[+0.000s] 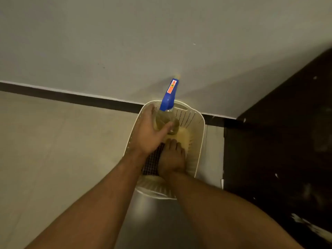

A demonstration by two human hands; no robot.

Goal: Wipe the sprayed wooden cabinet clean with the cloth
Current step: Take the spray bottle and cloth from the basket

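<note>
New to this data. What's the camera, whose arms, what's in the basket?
There is no robot here: one wide-angle camera on a person's head looks down at their bare arms. The left hand grips a clear spray bottle with a blue trigger head, which stands in a cream perforated plastic basket. The right hand reaches into the same basket and rests on a dark checked cloth; whether its fingers have closed on the cloth cannot be told. The basket sits on something grey beside a pale wall. The dark wooden cabinet stands to the right.
</note>
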